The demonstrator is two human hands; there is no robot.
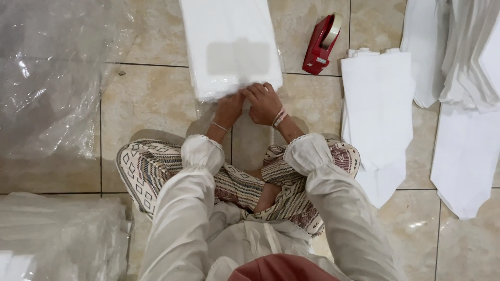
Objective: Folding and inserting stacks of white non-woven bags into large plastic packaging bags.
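A stack of white folded sheets in a clear plastic wrap (229, 36) lies on the tiled floor straight ahead of me. My left hand (229, 108) and my right hand (264, 102) are side by side at its near edge, fingers curled and pinching the edge of the wrap. Both wrists wear thin bracelets. I sit cross-legged in white sleeves and patterned trousers.
A red tape dispenser (322, 43) lies right of the stack. More piles of white folded sheets (377, 109) spread along the right. Crumpled clear plastic (49, 78) covers the floor at left, and a plastic-wrapped bundle (57, 234) sits at lower left.
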